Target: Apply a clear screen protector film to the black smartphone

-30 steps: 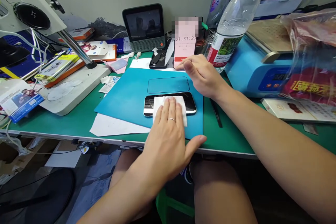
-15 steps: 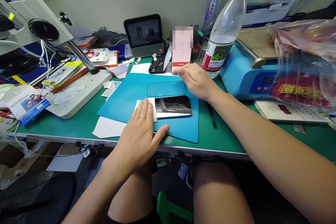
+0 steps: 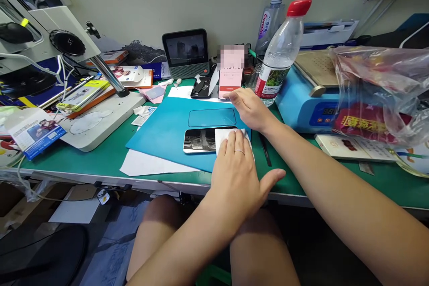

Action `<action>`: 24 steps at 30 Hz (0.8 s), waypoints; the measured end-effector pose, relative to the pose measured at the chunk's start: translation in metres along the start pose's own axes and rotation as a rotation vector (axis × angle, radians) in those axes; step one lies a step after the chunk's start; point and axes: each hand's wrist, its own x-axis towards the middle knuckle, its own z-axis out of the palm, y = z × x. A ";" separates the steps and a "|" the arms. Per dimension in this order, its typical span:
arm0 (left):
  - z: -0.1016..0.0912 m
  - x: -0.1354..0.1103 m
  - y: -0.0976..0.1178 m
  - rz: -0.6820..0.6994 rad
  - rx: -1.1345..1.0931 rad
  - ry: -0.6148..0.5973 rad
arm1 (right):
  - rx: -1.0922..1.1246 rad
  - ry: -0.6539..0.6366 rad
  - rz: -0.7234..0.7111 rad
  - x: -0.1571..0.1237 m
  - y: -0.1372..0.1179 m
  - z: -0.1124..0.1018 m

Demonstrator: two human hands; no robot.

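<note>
Mat (image 3: 157, 132) lies flat. Left hand (image 3: 236, 172): fingers flat, together, thumb spread. Right hand (image 3: 250, 108): farther off, half-curled; pinch cannot be told. Phone (image 3: 200, 140): on mat, right end under wipe (image 3: 221, 136) (light, even pressure advisable).

Bright streaks are mirrored in the glossy, glass-like smartphone screen (image 3: 200, 140), while the white wipe (image 3: 219, 136), paper or cloth, is seen as matt. The blue mat (image 3: 161, 129) is smoothly finished, with little shine; polished metal is seen in the microscope post (image 3: 107, 74), and thin, crinkled, clear plastic in the bag (image 3: 375, 69).
</note>
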 end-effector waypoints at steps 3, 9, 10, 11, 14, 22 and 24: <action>0.003 -0.024 -0.017 0.037 0.003 0.043 | 0.012 -0.022 0.007 -0.001 -0.002 -0.002; 0.001 -0.048 -0.076 -0.049 0.130 0.131 | 0.093 -0.062 0.034 -0.002 -0.005 -0.003; 0.001 -0.048 -0.083 -0.080 0.152 0.137 | 0.093 -0.071 0.033 -0.002 -0.004 -0.003; 0.001 -0.047 -0.088 -0.113 0.170 0.138 | 0.085 -0.081 0.027 -0.002 -0.003 -0.004; 0.002 -0.041 -0.094 -0.185 0.195 0.120 | 0.059 -0.099 -0.001 0.000 0.001 -0.005; -0.009 -0.001 -0.061 -0.120 0.085 -0.033 | 0.051 -0.097 -0.043 0.004 0.003 -0.003; -0.010 0.012 -0.044 -0.060 0.026 -0.050 | 0.046 -0.093 -0.049 0.004 0.002 -0.003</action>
